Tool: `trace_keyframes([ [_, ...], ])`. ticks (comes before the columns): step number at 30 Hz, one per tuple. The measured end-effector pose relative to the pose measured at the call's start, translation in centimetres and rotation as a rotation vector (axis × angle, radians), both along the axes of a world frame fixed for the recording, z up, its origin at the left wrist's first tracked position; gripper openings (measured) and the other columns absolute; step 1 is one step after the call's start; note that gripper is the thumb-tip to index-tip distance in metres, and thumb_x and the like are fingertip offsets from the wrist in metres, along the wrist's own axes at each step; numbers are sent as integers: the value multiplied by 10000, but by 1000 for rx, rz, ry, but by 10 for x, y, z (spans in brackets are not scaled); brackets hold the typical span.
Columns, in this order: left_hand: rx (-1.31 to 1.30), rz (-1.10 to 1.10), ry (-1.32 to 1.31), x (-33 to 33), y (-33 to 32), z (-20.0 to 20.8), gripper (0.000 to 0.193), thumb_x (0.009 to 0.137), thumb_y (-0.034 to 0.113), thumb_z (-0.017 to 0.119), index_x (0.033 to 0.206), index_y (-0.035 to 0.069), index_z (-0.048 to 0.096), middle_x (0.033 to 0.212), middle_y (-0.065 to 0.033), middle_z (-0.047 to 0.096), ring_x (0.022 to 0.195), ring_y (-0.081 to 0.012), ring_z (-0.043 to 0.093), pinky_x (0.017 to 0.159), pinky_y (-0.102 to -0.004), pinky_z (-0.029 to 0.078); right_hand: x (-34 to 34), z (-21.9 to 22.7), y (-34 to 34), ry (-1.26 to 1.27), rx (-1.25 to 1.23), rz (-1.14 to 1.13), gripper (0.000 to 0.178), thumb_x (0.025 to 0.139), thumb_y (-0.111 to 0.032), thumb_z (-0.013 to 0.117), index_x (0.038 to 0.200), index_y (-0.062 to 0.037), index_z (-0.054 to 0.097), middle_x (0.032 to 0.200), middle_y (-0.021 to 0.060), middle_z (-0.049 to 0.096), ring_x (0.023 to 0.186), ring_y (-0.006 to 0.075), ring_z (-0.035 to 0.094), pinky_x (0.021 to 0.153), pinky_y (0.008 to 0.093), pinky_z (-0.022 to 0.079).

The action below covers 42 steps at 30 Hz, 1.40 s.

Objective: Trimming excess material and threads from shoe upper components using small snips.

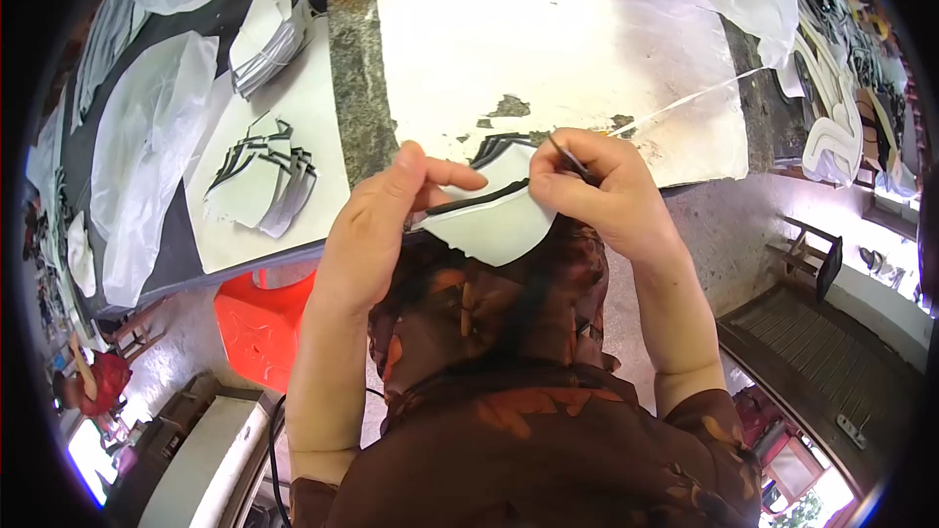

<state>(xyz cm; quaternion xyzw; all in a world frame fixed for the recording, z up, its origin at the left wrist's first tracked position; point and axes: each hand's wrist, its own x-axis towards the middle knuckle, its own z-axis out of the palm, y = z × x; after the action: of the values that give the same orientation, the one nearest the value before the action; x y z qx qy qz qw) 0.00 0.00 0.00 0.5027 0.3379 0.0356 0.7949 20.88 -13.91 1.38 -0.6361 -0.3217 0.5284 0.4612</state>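
Note:
Over the table's near edge I hold a white curved cut piece (494, 228) with a black strip along its upper edge. It looks like a shoe-upper part. My left hand (372, 225) grips its left end between thumb and fingers, the fingertips partly hidden behind it. On the right, my right hand (599, 181) pinches the black edge between thumb and forefinger. A thin dark tool (569, 158) sticks out from the same fingers; its kind is unclear. Just beyond, more black-edged white pieces (504, 164) lie overlapped at the sheet's near edge.
A large worn white sheet (558, 49) covers a stone-like board (358, 78). Left of it stand a fanned pile of black-edged pieces (256, 181) and a tied stack of white pieces (269, 44). Plastic bags (152, 137) lie farther left. A red stool (259, 328) is below the table.

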Motion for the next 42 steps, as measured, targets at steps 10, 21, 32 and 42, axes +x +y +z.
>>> trace_keyframes([
  [10, 68, 94, -5, -35, -3, 1, 213, 1003, 172, 703, 1077, -27, 720, 899, -10, 706, 827, -59, 613, 745, -213, 491, -17, -4, 6, -16, 46, -44, 99, 905, -100, 690, 883, -8, 657, 764, -68, 513, 726, 28, 426, 645, 216, 367],
  [21, 169, -126, 127, -15, 1, 11, 187, 941, 183, 742, 929, -5, 740, 774, 38, 651, 733, -44, 564, 670, -234, 469, -21, 1, 11, -86, 105, 131, 53, 855, -37, 698, 877, -20, 652, 790, -50, 580, 715, 30, 462, 626, 215, 377],
  [32, 842, -118, 71, -47, 27, 40, 121, 883, 98, 757, 921, -14, 732, 755, -37, 663, 721, -79, 609, 678, -237, 475, -27, -3, 14, -247, 131, 157, 107, 951, -68, 656, 1001, 22, 685, 893, 64, 678, 816, 158, 628, 755, 292, 501],
  [42, 1449, 383, 587, -110, 102, 67, 299, 911, 191, 764, 1159, 25, 741, 1077, -71, 714, 1034, -142, 624, 890, -297, 490, -34, 1, 19, -317, 171, 311, 111, 964, -62, 617, 1010, -16, 707, 898, 68, 665, 820, 175, 609, 750, 295, 471],
])
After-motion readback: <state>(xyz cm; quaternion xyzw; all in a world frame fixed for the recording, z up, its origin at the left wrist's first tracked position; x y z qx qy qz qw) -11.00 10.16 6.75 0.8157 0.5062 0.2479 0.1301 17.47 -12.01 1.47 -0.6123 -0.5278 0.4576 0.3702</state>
